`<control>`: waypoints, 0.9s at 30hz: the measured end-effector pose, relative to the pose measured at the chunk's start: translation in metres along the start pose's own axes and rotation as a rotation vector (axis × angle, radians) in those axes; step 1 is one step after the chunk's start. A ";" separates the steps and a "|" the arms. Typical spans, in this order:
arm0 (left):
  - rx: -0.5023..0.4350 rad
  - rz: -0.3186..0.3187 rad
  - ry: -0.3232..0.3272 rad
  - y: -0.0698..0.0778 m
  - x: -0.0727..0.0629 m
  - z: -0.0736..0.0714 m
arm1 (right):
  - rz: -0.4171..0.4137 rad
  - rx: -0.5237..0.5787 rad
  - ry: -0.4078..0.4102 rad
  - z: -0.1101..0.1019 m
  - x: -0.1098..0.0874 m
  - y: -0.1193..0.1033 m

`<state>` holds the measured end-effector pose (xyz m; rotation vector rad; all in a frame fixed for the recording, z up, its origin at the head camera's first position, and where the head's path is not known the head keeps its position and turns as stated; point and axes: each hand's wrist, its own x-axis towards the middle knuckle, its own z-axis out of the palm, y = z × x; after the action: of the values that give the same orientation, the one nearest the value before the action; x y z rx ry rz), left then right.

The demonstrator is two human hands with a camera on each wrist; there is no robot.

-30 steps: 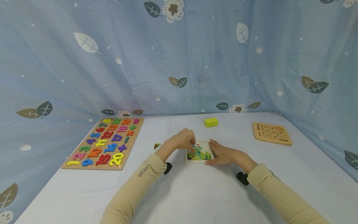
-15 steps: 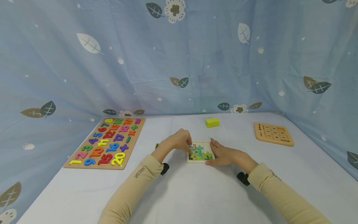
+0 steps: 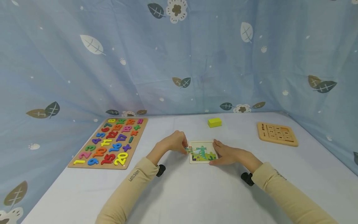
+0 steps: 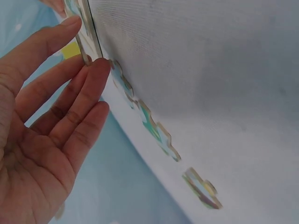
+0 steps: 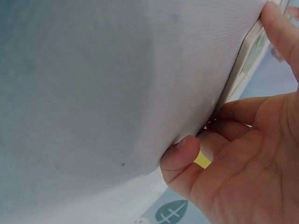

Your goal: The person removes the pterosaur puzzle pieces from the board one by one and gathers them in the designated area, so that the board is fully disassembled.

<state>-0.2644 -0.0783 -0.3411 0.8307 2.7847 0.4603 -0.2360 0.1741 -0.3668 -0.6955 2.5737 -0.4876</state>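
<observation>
In the head view a small framed jigsaw board (image 3: 205, 144) with a green dinosaur picture lies on the table, partly filled. My left hand (image 3: 174, 143) is at its left edge, pinching a small jigsaw piece (image 3: 188, 150) between thumb and index finger. The left wrist view shows its other fingers bent loosely. My right hand (image 3: 227, 154) holds the board's right side, thumb at the near corner and fingers toward the far one. Several loose jigsaw pieces (image 4: 150, 122) lie on the table in the left wrist view, hidden behind my left hand in the head view.
A wooden number board (image 3: 113, 143) with colourful numerals lies at the left. Behind the jigsaw sits a yellow-green block (image 3: 214, 122). A wooden sliding number puzzle (image 3: 277, 134) lies at the right. A blue patterned curtain (image 3: 156, 62) hangs behind the white table.
My left hand has drawn left from over the board to its left edge with the jigsaw piece, covering a loose piece seen earlier. My right hand stays on the board; the head view has shifted slightly.
</observation>
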 end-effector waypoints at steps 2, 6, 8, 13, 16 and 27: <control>-0.001 -0.003 -0.007 -0.002 -0.003 -0.001 | -0.004 0.000 0.001 0.000 0.000 0.000; 0.002 -0.010 -0.014 -0.005 -0.009 -0.002 | -0.010 0.008 0.002 -0.001 0.000 0.001; 0.009 -0.009 -0.012 -0.007 -0.012 -0.002 | -0.008 0.013 0.002 -0.001 0.000 0.000; 0.004 0.010 -0.005 -0.009 -0.019 -0.002 | -0.014 0.022 0.004 -0.001 -0.003 -0.002; -0.008 0.017 -0.005 -0.009 -0.021 -0.001 | -0.020 0.028 0.006 -0.001 -0.005 -0.002; 0.036 0.001 -0.008 -0.009 -0.023 0.003 | -0.022 0.034 0.006 -0.001 -0.002 0.001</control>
<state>-0.2488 -0.0978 -0.3446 0.8403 2.7929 0.4072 -0.2354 0.1760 -0.3662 -0.7117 2.5594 -0.5404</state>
